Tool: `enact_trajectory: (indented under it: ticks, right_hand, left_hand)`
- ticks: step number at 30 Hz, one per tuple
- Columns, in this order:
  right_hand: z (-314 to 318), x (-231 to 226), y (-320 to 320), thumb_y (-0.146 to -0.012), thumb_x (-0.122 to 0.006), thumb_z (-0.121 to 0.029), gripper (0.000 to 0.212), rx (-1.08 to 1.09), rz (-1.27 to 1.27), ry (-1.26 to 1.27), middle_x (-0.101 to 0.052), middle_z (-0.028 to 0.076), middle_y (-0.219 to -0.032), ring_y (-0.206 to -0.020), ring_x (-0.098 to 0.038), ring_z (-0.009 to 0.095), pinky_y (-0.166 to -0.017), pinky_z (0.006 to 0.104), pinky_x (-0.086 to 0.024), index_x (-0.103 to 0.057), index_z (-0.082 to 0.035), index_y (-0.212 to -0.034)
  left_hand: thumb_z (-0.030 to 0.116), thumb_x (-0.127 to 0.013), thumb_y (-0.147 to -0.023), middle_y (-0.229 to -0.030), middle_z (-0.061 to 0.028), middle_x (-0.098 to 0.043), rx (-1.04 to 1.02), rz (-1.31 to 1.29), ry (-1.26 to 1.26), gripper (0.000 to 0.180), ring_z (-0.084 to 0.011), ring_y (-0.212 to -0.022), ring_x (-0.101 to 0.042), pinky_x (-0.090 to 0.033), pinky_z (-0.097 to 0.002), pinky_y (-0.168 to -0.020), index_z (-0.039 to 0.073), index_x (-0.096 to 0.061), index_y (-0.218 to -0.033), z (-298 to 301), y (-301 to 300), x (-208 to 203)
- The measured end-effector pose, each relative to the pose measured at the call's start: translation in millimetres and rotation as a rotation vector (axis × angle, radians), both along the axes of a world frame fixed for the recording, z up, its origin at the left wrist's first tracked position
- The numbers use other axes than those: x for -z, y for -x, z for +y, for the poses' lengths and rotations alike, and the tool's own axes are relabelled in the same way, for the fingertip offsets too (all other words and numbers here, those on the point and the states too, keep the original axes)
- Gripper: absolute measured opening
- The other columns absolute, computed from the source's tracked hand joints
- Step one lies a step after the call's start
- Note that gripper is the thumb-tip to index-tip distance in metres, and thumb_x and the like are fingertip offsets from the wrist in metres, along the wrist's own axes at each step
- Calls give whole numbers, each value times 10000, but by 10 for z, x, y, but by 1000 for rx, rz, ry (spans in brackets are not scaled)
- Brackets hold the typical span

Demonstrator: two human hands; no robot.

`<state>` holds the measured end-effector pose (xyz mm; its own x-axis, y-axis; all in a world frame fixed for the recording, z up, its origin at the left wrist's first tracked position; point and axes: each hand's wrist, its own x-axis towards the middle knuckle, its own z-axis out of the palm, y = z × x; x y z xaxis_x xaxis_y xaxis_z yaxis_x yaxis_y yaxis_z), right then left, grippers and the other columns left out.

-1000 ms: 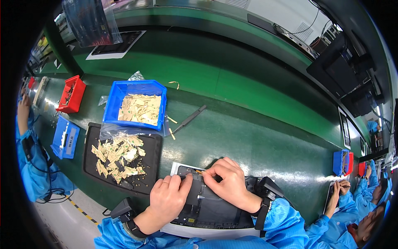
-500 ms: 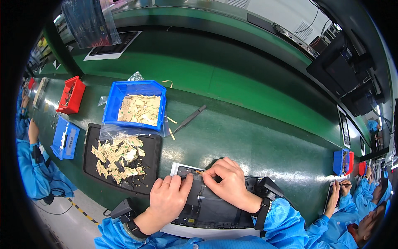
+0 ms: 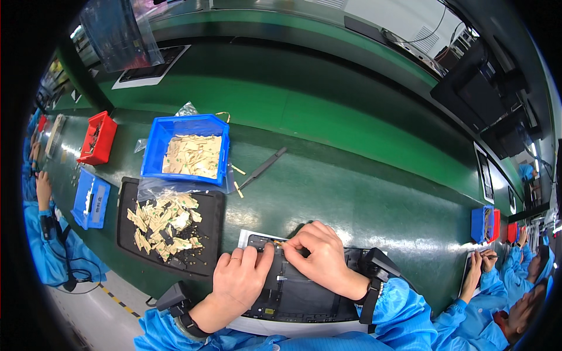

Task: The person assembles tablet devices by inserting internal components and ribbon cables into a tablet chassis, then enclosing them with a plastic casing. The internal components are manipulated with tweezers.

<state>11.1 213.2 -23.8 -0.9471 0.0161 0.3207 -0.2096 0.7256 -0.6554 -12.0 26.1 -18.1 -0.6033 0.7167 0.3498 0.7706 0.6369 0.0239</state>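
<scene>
A flat black device panel (image 3: 304,295) with small parts and a yellow patch lies before me on a white backing. My left hand (image 3: 239,284) rests on its left side, fingers curled close together and one digit stretched to the upper edge; whatever lies beneath them is hidden. From the other side my right hand (image 3: 321,254) bends over the panel, thumb and forefinger pinched on a small yellowish strip (image 3: 279,242). The two hands' tips almost meet at that strip. A black band with a dark box sits on each wrist.
Left of the panel, a black tray (image 3: 126,234) holds torn cream scraps and black bits. Behind it stands a blue bin (image 3: 225,155) of cream strips, beside grey tweezers (image 3: 263,167). A red bin (image 3: 105,143) and smaller blue bin (image 3: 96,213) stand farther left. Co-workers sit both sides.
The view has shifted slightly, so the bins and tray sit a little further left. Both hands keep nearly the same pose at the panel's upper edge.
</scene>
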Motion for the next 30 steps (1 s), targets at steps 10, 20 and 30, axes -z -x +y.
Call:
enact_trajectory:
  ticks: [10, 20, 30]
  right_hand:
    - [-4, 9, 1, -709, -738, -84, 126, 4, 10, -4, -577, 23, -666, -657, -553, 218, -618, 344, -444, -622, -73, -661]
    - [8, 6, -1, -707, -740, -89, 149, 16, 26, -26, -571, 18, -678, -663, -549, 220, -613, 344, -436, -602, -82, -649]
    - [-7, 18, 6, -715, -729, -106, 157, 10, 13, -46, -557, 15, -687, -689, -547, 213, -617, 341, -426, -585, -89, -655]
  left_hand:
    - [114, -594, -792, -743, -28, -423, -10, -70, 57, 316, -170, -664, -531, -391, -301, -544, 111, -639, -1105, -15, -7, -22]
    - [110, -596, -795, -726, -24, -401, 14, -72, 32, 326, -166, -640, -507, -381, -301, -530, 151, -649, -1115, -11, 19, 33]
    - [71, -588, -743, -729, -27, -388, -24, -62, 37, 392, -166, -633, -500, -377, -307, -549, 148, -665, -1120, 3, 0, -4]
